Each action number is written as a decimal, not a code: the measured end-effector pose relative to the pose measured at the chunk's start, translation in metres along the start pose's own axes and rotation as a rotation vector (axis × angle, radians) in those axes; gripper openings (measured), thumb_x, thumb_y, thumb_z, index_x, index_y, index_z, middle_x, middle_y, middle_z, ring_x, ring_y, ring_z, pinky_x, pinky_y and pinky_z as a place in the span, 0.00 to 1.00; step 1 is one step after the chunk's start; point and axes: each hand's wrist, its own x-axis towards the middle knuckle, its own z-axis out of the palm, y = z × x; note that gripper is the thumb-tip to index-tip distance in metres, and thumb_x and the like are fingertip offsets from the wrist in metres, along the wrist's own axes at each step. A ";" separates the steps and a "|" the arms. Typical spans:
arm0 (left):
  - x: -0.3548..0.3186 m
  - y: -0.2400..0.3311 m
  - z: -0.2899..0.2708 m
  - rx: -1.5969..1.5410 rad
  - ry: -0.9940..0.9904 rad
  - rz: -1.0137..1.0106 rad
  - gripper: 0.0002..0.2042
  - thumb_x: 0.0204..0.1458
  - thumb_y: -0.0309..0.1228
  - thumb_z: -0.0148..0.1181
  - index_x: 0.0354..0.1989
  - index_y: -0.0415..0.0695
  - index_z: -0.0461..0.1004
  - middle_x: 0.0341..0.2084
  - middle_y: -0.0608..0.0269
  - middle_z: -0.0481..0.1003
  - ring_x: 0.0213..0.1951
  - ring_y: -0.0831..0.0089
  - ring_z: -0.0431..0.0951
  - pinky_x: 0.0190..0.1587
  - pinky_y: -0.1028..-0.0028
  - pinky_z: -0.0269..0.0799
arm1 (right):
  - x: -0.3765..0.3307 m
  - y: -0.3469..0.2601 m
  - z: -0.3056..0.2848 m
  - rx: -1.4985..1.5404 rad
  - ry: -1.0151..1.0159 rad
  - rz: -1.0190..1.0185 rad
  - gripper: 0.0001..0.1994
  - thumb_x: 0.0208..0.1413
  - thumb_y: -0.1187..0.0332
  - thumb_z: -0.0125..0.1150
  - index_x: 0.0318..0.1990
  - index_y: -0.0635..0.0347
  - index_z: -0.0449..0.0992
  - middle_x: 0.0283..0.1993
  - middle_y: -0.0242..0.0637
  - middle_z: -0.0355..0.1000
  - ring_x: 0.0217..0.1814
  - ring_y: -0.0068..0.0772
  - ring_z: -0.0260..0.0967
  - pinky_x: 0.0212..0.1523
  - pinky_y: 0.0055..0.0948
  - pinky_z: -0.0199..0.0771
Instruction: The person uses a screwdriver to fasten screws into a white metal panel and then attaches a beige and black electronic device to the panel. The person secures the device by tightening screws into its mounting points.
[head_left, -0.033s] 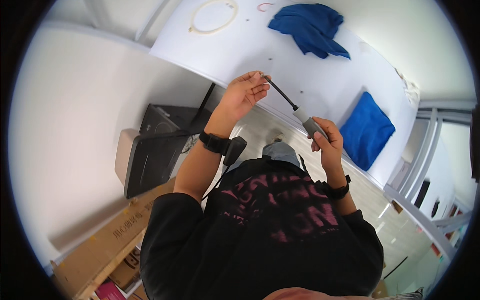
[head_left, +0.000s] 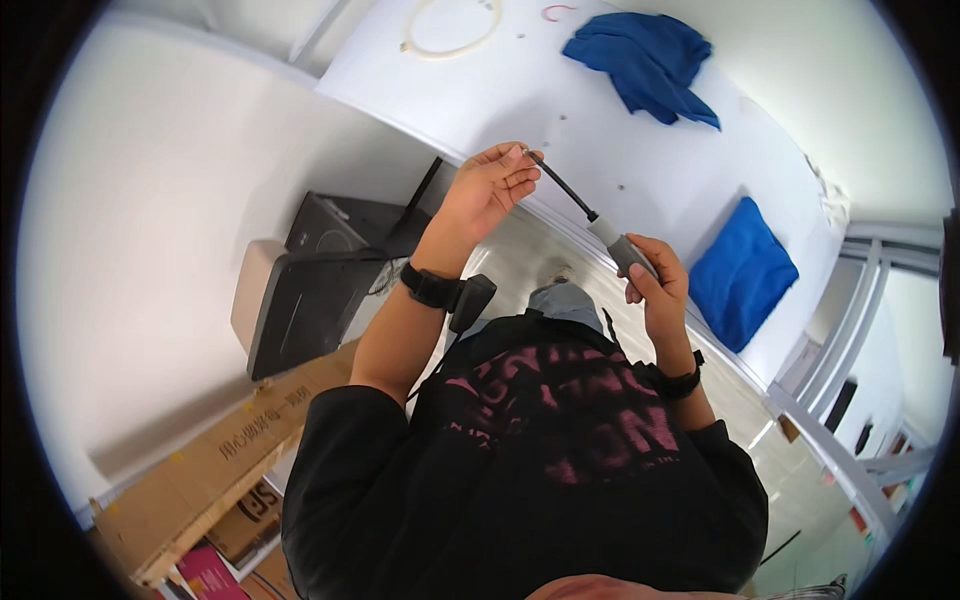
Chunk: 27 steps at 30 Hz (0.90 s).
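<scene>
My right hand [head_left: 652,282] is closed around the grey handle of a screwdriver [head_left: 568,190], held slantwise in front of my body. Its thin black shaft points up and left toward my left hand [head_left: 497,185]. There the thumb and index finger pinch at the shaft's tip, where a small shiny piece shows; its kind is too small to tell. The other left fingers are curled loosely. Both hands are in the air at the near edge of a white table [head_left: 480,110].
On the table lie a crumpled dark blue cloth [head_left: 645,65], a folded bright blue cloth [head_left: 745,272], a pale ring [head_left: 450,52] and several small dark bits. A black box-shaped device [head_left: 340,225] stands left beneath the table, with a cardboard box [head_left: 215,470] nearer me. Metal framing [head_left: 820,435] stands at right.
The surroundings have shifted slightly in the picture, the table and cloths to the right. My hands and the screwdriver keep almost the same pose.
</scene>
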 end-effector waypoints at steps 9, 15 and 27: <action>-0.058 0.017 -0.061 -0.157 0.131 0.165 0.05 0.57 0.27 0.51 0.35 0.39 0.71 0.37 0.56 0.75 0.34 0.73 0.78 0.39 0.77 0.76 | 0.024 0.002 0.051 -0.097 -0.244 0.074 0.16 0.52 0.72 0.55 0.50 0.63 0.70 0.32 0.33 0.71 0.24 0.13 0.58 0.24 0.14 0.59; -0.099 0.016 -0.105 -0.175 0.228 0.228 0.05 0.57 0.26 0.51 0.35 0.38 0.71 0.36 0.55 0.75 0.33 0.72 0.78 0.38 0.77 0.77 | 0.022 0.012 0.085 -0.259 -0.348 0.045 0.16 0.51 0.73 0.57 0.48 0.64 0.71 0.36 0.33 0.72 0.31 0.20 0.65 0.33 0.21 0.67; -0.211 0.021 -0.196 0.044 0.350 0.245 0.07 0.56 0.30 0.54 0.38 0.38 0.71 0.30 0.57 0.77 0.31 0.72 0.78 0.36 0.76 0.76 | -0.027 0.040 0.197 -0.625 -0.443 -0.294 0.15 0.45 0.73 0.58 0.43 0.64 0.72 0.34 0.40 0.74 0.32 0.28 0.71 0.31 0.22 0.69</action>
